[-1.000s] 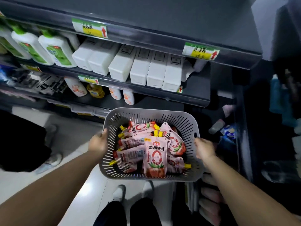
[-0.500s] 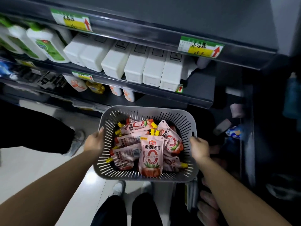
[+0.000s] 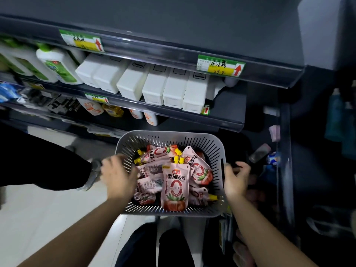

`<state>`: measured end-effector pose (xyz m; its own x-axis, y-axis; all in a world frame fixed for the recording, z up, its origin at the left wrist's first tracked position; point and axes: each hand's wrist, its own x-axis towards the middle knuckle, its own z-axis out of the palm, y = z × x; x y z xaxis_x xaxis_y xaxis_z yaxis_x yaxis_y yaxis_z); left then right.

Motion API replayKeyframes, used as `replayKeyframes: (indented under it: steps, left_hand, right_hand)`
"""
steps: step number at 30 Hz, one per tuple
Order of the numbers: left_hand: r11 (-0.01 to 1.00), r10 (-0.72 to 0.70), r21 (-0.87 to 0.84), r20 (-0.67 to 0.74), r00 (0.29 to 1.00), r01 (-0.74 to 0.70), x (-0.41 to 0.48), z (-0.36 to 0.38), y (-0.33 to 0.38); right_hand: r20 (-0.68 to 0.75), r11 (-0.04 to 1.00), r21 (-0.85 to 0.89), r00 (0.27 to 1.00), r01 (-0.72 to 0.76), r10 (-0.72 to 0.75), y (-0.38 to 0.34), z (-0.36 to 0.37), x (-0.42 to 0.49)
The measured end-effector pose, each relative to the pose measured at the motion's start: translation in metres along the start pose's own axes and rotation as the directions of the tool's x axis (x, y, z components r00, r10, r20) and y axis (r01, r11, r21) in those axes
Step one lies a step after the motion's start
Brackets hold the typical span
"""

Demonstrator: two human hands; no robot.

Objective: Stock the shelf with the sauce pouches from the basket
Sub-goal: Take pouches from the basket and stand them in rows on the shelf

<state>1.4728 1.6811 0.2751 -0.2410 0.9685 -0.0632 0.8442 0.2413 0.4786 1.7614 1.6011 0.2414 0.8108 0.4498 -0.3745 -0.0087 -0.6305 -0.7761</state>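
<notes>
On basket [image 3: 202, 211] right rim, right hand [image 3: 236, 178] curled, gripping; left hand [image 3: 119, 174] blurred over sauce pouches [image 3: 174, 187] at left rim, grip unclear.

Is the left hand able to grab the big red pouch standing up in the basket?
Probably yes: the left hand is over the left side of the basket, and that pouch lies on top with nothing covering it.

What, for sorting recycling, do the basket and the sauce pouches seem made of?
The basket looks like grey moulded plastic, matt, judging by its slotted walls and rounded rim. The sauce pouches seem flexible plastic film, glossy: printed faces crease and catch light. Their yellow caps look like hard plastic.
</notes>
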Motion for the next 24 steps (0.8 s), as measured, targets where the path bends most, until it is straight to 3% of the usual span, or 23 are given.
replayKeyframes:
  steps: [2, 3, 5, 7, 9, 11, 14, 17, 20, 24]
  left_hand:
    - [0.993, 0.111, -0.057, 0.233, 0.966, -0.101, -0.018, 0.014, 0.008]
    - [0.996, 0.083, -0.063, 0.377, 0.922, -0.064, -0.026, 0.024, 0.013]
    - [0.997, -0.077, 0.042, 0.650, 0.756, 0.066, -0.038, 0.047, 0.019]
    - [0.984, -0.170, 0.108, 0.786, 0.594, 0.140, -0.044, 0.065, 0.018]
    - [0.982, -0.172, 0.097, 0.807, 0.565, 0.161, -0.043, 0.075, 0.014]
    - [0.990, -0.143, 0.104, 0.780, 0.609, 0.099, -0.035, 0.079, 0.010]
    - [0.994, -0.104, 0.072, 0.790, 0.604, 0.077, -0.024, 0.082, 0.006]
    - [0.983, -0.093, -0.014, 0.820, 0.565, 0.182, -0.022, 0.080, 0.001]
    - [0.902, -0.056, -0.186, 0.844, 0.533, 0.390, -0.016, 0.068, -0.003]
    - [0.749, 0.053, -0.320, 0.902, 0.428, 0.581, -0.008, 0.045, -0.010]
  right_hand:
    - [-0.078, 0.964, -0.076, 0.962, 0.255, -0.261, 0.000, -0.002, -0.015]
    - [-0.030, 0.944, -0.076, 0.946, 0.321, -0.324, -0.002, 0.001, -0.024]
    - [0.178, 0.953, -0.064, 0.943, 0.297, -0.282, -0.003, 0.014, -0.044]
    - [0.394, 0.964, -0.174, 0.912, 0.202, -0.119, 0.000, 0.032, -0.057]
    - [0.458, 0.945, -0.306, 0.888, 0.113, 0.042, 0.005, 0.048, -0.064]
    - [0.455, 0.929, -0.369, 0.874, 0.010, 0.171, 0.008, 0.059, -0.068]
    - [0.501, 0.877, -0.480, 0.816, -0.016, 0.289, 0.020, 0.070, -0.070]
    - [0.536, 0.917, -0.377, 0.777, -0.129, 0.330, 0.019, 0.076, -0.072]
    - [0.535, 0.938, -0.255, 0.774, -0.235, 0.339, 0.017, 0.075, -0.070]
    - [0.708, 0.962, -0.173, 0.652, -0.212, 0.271, 0.016, 0.071, -0.075]
